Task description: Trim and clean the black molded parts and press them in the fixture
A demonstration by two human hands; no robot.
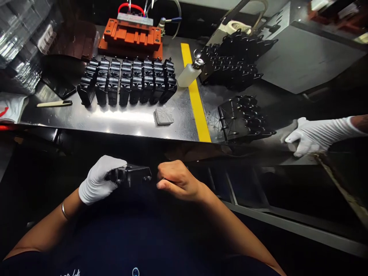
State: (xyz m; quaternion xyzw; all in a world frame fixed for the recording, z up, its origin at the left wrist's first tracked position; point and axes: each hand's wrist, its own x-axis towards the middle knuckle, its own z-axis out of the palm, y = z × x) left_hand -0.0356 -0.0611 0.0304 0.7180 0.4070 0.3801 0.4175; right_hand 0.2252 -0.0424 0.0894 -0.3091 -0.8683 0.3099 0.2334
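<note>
My left hand [99, 180], in a white glove, grips the left end of a glossy black moulded part [133, 176] in front of my body, below the table edge. Just off the part's right end is my right hand [178, 180], bare and closed with thumb against curled fingers. Whatever it pinches, if anything, is hidden. Beyond my hands, several similar black parts [128, 82] stand side by side in a row on the metal table [123, 124]. A small pale block with a crumpled white top [164, 115] lies close to the front edge.
An orange fixture [132, 36] stands behind the row. A pump bottle [188, 74] is by yellow tape [199, 105]. To the right are black parts [241, 119] and a grey box [310, 57]. Another person's gloved hand [313, 136] reaches in. A pen-like tool [54, 103] lies left.
</note>
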